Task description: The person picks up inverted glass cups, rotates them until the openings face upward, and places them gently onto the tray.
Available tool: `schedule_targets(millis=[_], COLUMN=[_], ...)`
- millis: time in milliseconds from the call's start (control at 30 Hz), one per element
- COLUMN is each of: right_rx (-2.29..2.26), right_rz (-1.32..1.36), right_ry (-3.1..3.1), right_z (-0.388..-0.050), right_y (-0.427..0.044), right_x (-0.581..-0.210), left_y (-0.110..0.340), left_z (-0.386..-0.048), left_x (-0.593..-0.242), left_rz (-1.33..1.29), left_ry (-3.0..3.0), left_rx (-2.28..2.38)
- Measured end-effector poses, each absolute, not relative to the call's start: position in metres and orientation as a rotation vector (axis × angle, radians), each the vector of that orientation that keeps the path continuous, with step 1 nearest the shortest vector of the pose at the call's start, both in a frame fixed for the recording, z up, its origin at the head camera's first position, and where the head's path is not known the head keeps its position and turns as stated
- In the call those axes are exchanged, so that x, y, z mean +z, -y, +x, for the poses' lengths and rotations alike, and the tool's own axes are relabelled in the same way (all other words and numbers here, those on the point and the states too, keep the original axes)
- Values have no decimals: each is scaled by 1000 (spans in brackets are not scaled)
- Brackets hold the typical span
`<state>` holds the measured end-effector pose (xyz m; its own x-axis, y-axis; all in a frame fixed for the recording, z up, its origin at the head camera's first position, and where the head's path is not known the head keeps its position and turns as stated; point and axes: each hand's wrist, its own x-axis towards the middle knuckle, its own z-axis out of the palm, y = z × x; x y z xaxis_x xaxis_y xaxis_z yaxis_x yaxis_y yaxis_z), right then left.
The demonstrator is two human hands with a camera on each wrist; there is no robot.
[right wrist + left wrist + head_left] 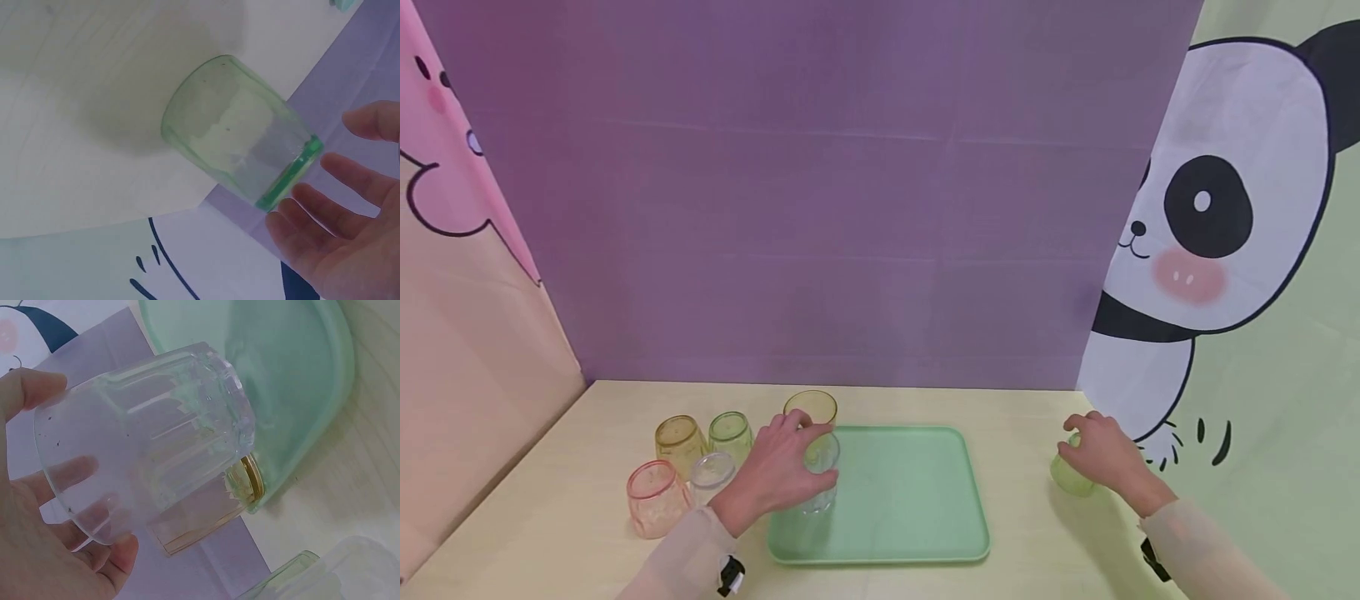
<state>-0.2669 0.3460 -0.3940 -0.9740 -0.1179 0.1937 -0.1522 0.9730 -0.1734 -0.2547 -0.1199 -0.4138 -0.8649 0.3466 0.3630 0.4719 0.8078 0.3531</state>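
Observation:
My left hand [786, 462] grips a clear drinking glass [150, 437] near its rim, thumb on one side and fingers on the other. The glass is base down at the left side of the green tray [910, 500]; whether its base touches the tray I cannot tell. Just behind it an amber glass [811, 407] stands upright at the tray's back left corner. Over at the right, my right hand [1101, 454] is spread above a green glass [240, 131] that sits upside down on the table. Its thumb is apart from that glass, with the fingertips close to the base.
Left of the tray stand several more glasses: a pink one [657, 500], an amber one [680, 443], a green one [731, 435] and a clear one [712, 473]. A purple panel [850, 208] rises behind the table. A panda-printed panel [1217, 292] borders the right side.

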Motion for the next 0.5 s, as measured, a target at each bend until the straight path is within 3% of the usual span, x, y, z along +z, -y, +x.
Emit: schedule_targets(millis=[500], right_rx=[303], right_rz=[188], right_ry=[2964], right_z=[-265], right_y=[-354], right_x=[-397], left_y=[123], left_z=[-254], left_x=[-416], left_rz=[-613], left_ry=[2718], left_rx=[-595])
